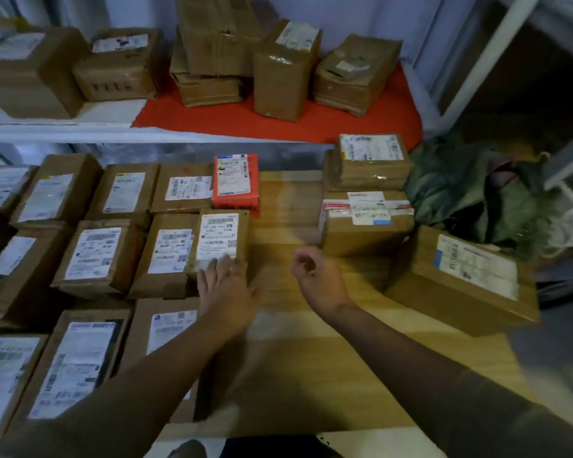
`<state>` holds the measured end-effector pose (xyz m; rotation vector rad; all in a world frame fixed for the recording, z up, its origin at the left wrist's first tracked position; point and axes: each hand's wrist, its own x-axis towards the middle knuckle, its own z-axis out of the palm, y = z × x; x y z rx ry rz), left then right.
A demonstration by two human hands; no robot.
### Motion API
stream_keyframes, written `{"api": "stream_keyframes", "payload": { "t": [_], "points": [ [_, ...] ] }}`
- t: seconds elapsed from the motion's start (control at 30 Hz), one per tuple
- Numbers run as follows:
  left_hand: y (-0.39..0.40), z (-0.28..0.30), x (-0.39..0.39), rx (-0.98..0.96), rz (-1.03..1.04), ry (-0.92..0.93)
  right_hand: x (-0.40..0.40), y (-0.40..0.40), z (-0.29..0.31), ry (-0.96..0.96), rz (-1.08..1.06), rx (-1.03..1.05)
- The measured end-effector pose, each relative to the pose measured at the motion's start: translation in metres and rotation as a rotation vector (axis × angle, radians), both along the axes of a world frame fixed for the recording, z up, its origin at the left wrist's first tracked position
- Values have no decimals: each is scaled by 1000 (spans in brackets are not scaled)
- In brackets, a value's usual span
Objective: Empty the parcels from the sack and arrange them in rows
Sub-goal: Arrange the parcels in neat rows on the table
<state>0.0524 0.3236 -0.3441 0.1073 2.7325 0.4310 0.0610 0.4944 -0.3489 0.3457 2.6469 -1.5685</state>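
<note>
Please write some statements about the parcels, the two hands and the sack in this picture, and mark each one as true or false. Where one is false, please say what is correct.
1. The left hand lies with straight fingers on the near end of a brown labelled parcel. True.
2. The right hand holds a parcel. False: it hangs over the bare wooden table with loosely curled fingers and holds nothing.
3. The red parcel stands at the right end of the far row on the table. True.
4. The green sack lies at the left edge of the table. False: it lies crumpled at the right, behind the big parcels.
5. Brown boxes stand on the shelf with the red sheet. True.
</note>
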Motion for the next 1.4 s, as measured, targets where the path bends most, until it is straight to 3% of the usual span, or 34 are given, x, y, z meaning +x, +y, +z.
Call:
{"api": "stream_keyframes", "payload": {
  "t": [0.17, 0.3, 0.57, 0.77, 0.87, 1.03, 1.2, 1.4],
  "points": [
    [71, 5, 19, 157, -33, -123, 27, 63, 21, 251, -121, 464],
    [108, 10, 39, 229, -80, -169, 41, 129, 31, 55, -163, 797],
    [131, 5, 70, 392, 81, -269, 47, 231, 27, -357, 25, 969],
    [140, 12, 88, 527, 192, -356, 53, 223, 39, -364, 204, 1056],
    [144, 18, 98, 653, 317, -426, 59, 202, 42, -316, 276, 931],
    [142, 35, 111, 991, 532, -553, 65, 139, 54, -262, 212, 490],
    [96, 44, 122, 1118, 544, -387, 71, 96, 53, -243, 175, -230],
    [45, 44, 140, 1051, 446, -215, 79, 59, 41, -276, 126, -440]
  ]
}}
